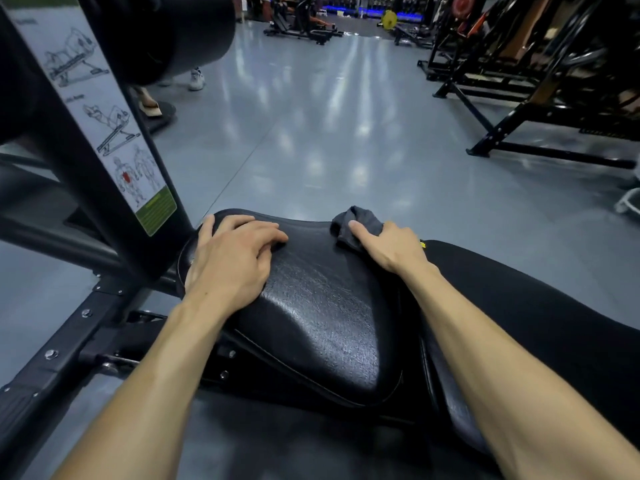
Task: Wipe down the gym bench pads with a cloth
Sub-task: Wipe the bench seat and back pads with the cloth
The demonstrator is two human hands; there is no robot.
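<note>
My right grip (388, 245) clutches the grey cloth (356, 225) on the black seat pad's (311, 306) far edge; my left grip (232, 258) rests relaxed there. The frame's exercise-diagram sticker (114, 133) is unreadable.

Commercial gym, black weight racks (540, 81), yellow weight plate (390, 19), exercise-diagram sticker (114, 133), glossy grey floor (329, 116)

Two bare hands are seen, the left hand (232, 258) and the right hand (391, 245). One grey cloth (356, 225) and two black bench pads, the seat pad (318, 306) and the back pad (540, 306), are counted at lower centre and lower right.
</note>
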